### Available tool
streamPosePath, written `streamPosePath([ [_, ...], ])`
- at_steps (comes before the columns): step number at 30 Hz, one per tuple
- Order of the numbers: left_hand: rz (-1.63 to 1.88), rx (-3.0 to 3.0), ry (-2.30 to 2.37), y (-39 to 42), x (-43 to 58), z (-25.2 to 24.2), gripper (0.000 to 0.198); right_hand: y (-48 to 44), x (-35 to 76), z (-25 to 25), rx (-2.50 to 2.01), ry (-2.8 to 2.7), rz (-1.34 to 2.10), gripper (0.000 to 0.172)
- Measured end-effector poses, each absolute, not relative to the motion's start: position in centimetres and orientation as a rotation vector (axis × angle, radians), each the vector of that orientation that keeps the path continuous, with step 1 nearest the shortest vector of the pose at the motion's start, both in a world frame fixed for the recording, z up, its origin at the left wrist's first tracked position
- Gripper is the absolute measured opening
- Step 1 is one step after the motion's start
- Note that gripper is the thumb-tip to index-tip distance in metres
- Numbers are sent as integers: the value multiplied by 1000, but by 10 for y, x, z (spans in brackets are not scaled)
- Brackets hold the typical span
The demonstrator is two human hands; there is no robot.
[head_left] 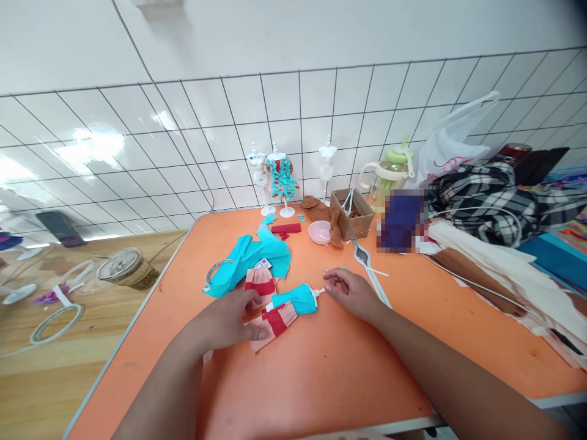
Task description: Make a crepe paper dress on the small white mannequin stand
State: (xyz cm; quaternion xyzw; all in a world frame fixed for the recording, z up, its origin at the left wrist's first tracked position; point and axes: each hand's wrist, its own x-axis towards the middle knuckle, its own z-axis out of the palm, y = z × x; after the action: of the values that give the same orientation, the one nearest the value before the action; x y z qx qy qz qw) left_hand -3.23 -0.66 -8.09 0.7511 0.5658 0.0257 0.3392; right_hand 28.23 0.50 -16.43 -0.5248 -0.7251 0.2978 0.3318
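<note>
While the left hand (227, 321) rests on pink cloth (275, 324), thumb and fingers parted as if steadying it, the blue-dressed form (301, 298) lies between both hands, seemingly for easy reach. The right hand (355, 293) curls near its neck; whether it grips anything, I cannot tell. Past the left hand lies blue fabric (243, 255); past the right, a box (355, 227).

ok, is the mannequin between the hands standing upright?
No, the mannequin lies on the orange table, neck toward the right hand.

The orange table (358, 379) leaves passage between the forearms (440, 357), blocked ahead by the blue-wrapped dress form (301, 299).
</note>
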Motion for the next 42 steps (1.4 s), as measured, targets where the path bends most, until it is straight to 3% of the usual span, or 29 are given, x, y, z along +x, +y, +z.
streamPosePath([
  [6,-53,1912,1382,-6,-25,-94,25,-7,253,-162,-1463,-1934,683,48],
  [10,-15,1922,1349,-3,-16,-93,22,-4,263,-162,-1353,-1726,695,44],
  [17,776,1751,1263,-7,10,-89,36,8,281,-154,-1221,-1335,720,18],
  [21,1127,1522,1218,-13,32,-109,51,15,270,-160,-1221,-1592,862,21],
  [24,1194,1371,1077,-19,41,-123,55,21,261,-163,-1169,-1727,913,29],
  [27,1086,1096,730,-25,43,-128,61,26,253,-158,-1112,-1736,1052,34],
  [33,389,532,156,-33,45,-112,86,16,237,-137,-539,-1438,1774,49],
  [37,285,421,149,-33,50,-116,84,7,236,-130,-508,-1207,1801,65],
  [42,188,467,314,-24,51,-133,90,10,250,-132,-717,-1087,1684,49],
])
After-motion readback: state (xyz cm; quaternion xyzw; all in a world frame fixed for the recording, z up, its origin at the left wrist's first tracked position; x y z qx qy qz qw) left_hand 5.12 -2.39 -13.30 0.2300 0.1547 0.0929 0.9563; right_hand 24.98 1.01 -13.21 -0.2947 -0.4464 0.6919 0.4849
